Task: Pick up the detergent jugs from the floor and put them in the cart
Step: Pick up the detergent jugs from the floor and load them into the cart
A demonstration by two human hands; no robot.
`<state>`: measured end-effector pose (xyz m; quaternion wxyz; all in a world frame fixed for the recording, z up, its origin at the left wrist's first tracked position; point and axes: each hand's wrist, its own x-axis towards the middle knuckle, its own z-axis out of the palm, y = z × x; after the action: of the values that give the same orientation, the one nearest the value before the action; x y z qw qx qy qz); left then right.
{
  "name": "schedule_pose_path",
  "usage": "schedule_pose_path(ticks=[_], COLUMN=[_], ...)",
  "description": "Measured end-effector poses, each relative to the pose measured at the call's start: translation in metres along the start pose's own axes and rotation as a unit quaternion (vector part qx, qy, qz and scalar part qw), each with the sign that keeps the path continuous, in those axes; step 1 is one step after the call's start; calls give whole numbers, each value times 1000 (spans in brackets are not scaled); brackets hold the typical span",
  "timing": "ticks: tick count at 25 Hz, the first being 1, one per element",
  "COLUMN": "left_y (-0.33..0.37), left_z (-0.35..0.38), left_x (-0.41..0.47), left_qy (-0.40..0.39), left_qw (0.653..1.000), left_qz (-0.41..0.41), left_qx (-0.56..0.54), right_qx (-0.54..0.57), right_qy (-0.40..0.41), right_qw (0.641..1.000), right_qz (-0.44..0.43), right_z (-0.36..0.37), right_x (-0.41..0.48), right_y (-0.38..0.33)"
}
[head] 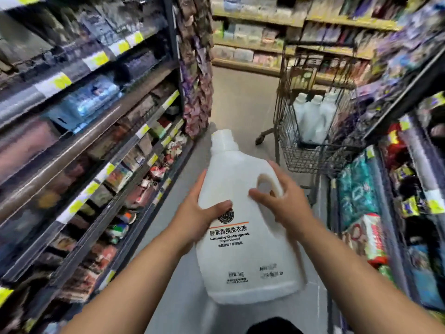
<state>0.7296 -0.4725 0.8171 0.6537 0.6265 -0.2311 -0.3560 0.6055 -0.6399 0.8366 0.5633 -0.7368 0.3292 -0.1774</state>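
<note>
Jug in hand: a white plastic detergent jug with a white screw cap and a moulded side handle (243, 249) sits in the centre of the frame, lifted off the grey shop floor (240, 100). It is tilted, with the cap towards the upper middle and the base towards the lower edge.
Label: under a round black logo and a thin orange line you can read "酵素香氛洗衣液", then "Laundry Detergent". The small line below is too blurred to read. Near the base it says "3kg".
Left grip (195, 213): your hand clasps the jug's left side, with the thumb lying across the front and half covering the logo.
Right grip (284, 201): your hand wraps the handle side, with the thumb on the front beside the handle hole and the fingers behind it.
Cart: a wire shopping cart (313, 155) stands right of centre, beyond the jug and apart from it.
Jugs in cart: several white capped jugs of the same kind (313, 119) stand upright inside its basket.
Left of frame: long dark shelves of blurred packets (84, 141) carry yellow-and-white price tags (96, 60) whose text cannot be read.
Right of frame: more stocked shelves (409, 189) run just beside the cart.
Top of frame: a far wall of yellow-edged shelves (265, 32) closes the aisle.
</note>
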Motion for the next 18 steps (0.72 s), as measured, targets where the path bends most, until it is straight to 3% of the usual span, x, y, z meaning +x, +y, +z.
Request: schedule_pose_path(ticks=[9,18], left_y=[8,21], left_z=[127,227], left_x=[228,435], left_qy=[-122,-175], left_qw=[991,981], left_qz=[-47,-71], left_qx=[29,55], right_qx=[65,88], right_qy=[93,150], right_qw=[991,981], right_qz=[69,84], right_z=[-140,-258], right_x=[169,341], right_y=[50,65])
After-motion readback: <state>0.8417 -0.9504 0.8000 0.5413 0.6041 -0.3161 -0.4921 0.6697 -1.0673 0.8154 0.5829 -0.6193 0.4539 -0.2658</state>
